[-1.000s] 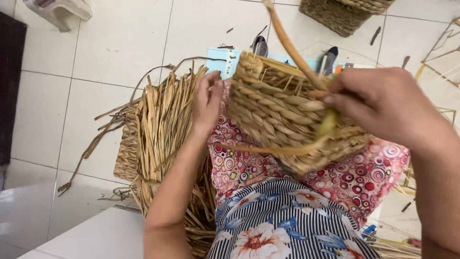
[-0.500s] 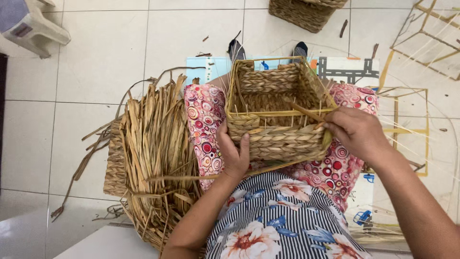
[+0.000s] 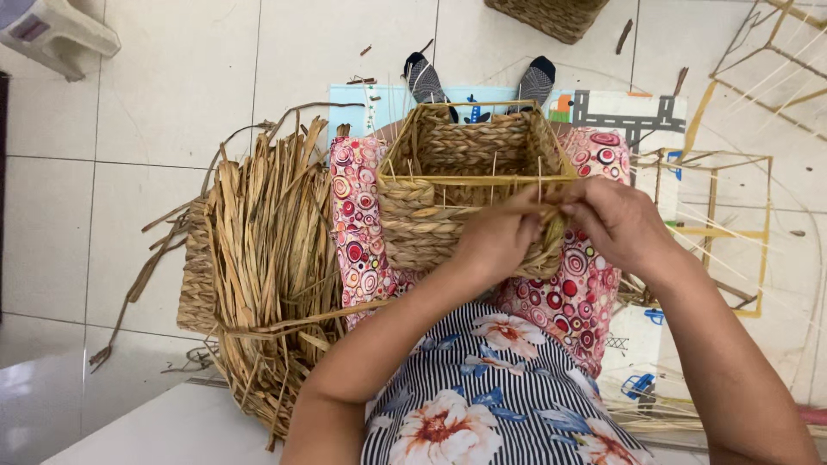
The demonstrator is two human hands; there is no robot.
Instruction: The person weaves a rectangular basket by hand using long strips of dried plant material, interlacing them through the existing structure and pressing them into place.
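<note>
Woven basket point(image 3: 448, 185) between both hands

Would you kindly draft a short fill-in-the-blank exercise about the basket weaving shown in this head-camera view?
1. Both hands, the left hand and right hand, work at the near ____ of the woven basket.
2. The basket rests on the person's ____.
3. The pile of dried straw strips lies on the person's ____ side.
4. The wire frame lies on the ____.

Missing words: rim; lap; left; floor

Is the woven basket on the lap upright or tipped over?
Upright: the basket opens toward the camera, its inside visible.
</note>
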